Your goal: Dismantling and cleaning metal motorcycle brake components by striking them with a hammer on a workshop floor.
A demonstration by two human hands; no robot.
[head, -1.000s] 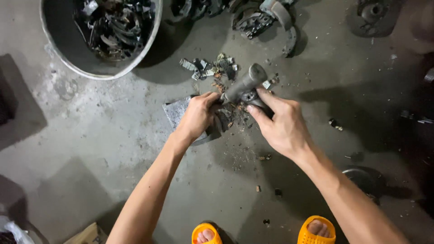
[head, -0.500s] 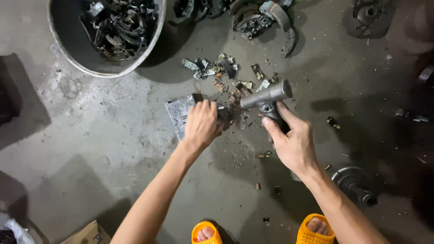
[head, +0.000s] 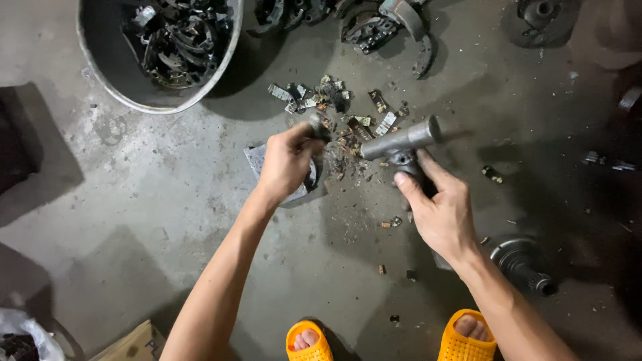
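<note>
- At the bottom left corner a white plastic bag [head: 23, 331] holds something dark, and beside it the corner of a cardboard box [head: 130, 342] is cut off by the frame edge.
- At the upper left stands a round metal tub [head: 100, 73], its top cut off; it is loaded with dark, greasy curved metal parts [head: 177, 37], too tangled to tell apart singly.
- The left hand [head: 286, 160] is closed around a small dark part [head: 319, 126]; only the tip of that part shows above the fingers, so its shape cannot be made out. The hand sits over a flat grey metal block [head: 257, 160] lying on the concrete floor [head: 134, 220], which it mostly hides.
- Just beyond the hand, broken bits of lining and rusty debris [head: 338, 107] lie scattered on the floor.
- At top centre, more dark curved brake-shoe-like parts [head: 381, 23] lie in a heap, cut off at the top.
- The right hand [head: 438, 207] is wrapped around the handle of a grey steel hammer [head: 401, 140]; its cylindrical head is raised, right of the block and over the debris, and slightly blurred. The handle is hidden inside the grip.
- Below it, a round splined metal piece [head: 525, 267] rests on the floor.
- At the bottom, two orange sandals [head: 468, 341] show toes.
</note>
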